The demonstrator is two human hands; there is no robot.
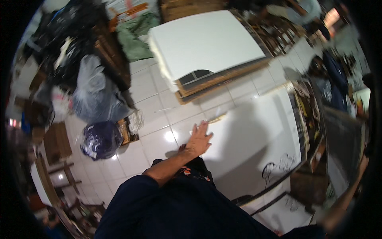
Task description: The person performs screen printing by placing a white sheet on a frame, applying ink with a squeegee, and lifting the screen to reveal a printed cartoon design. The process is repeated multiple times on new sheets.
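A white sheet (242,135) lies on a low stack, with a dark line drawing (280,165) of tree-like shapes at its near right corner. My left hand (200,140) is open, fingers spread, at the sheet's left edge; whether it touches the sheet I cannot tell. At the far right, a dark mesh screen in a frame (341,145) stands tilted up beside the stack. My right hand (363,165) is closed on its outer edge, with the fingers partly hidden near the picture's dark rim.
Another stack of white sheets (207,42) on brown boards stands ahead. To the left are a clear plastic bag (95,93), a dark purple wrapped bundle (101,140) and black bags (65,24). A printed white sheet (284,215) lies low at right. Another person (306,14) is at far right.
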